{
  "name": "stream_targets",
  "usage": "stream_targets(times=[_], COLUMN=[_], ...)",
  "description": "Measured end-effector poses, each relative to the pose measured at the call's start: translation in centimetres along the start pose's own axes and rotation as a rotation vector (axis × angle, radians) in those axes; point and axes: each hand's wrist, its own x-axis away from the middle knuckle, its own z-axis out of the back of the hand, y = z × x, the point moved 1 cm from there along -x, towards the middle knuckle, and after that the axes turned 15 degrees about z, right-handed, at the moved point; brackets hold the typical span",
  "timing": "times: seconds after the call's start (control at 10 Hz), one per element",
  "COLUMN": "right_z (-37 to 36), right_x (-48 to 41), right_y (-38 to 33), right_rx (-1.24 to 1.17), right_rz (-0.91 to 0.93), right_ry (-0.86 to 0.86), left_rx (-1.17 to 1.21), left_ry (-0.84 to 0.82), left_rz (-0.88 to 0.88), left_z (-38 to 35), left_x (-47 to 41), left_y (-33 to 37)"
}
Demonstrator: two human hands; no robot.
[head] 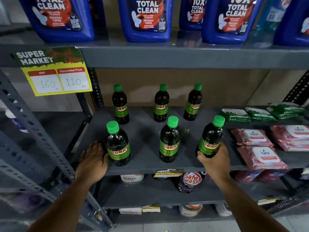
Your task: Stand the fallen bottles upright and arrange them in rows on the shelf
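Observation:
Several dark bottles with green caps and green "SUNNY" labels stand upright on the grey shelf [145,136] in two rows. The back row has three: left [120,104], middle [161,103], right [193,102]. The front row has three: left [117,144], middle [169,140], right [211,138]. My left hand [93,161] rests flat on the shelf, fingers against the lower left side of the front-left bottle. My right hand [215,159] is wrapped around the base of the front-right bottle, which leans slightly right.
Pink wipe packs [260,156] and green wipe packs [235,115] lie on the shelf's right part. Blue cleaner jugs [147,19] stand on the shelf above. A yellow price tag [56,76] hangs at upper left. The perforated upright [41,141] runs down the left. Products fill the lower shelves.

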Motion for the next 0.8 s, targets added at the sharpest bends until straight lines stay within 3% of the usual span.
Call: stream_targets(times=[0.2, 0.4, 0.6, 0.8], right_z=[-0.2, 0.0, 1.8, 5.8], right_x=[0.3, 0.2, 0.5, 0.0], right_y=[-0.2, 1.1, -0.5, -3.4], right_rx=[0.003, 0.003, 0.121, 0.263], right_rz=[-0.013, -0.052, 0.05, 0.329], right_ry=[0.016, -0.063, -0.169, -0.214], left_rx=[-0.006, 0.053, 0.083, 0.183], left_ry=[-0.021, -0.143, 0.169, 0.44], left_rz=[0.004, -0.014, -0.044, -0.043], left_z=[0.3, 2.7, 6.5, 9.1], left_x=[0.3, 0.0, 4.0, 8.2], left_y=[0.2, 0.3, 2.5, 4.0])
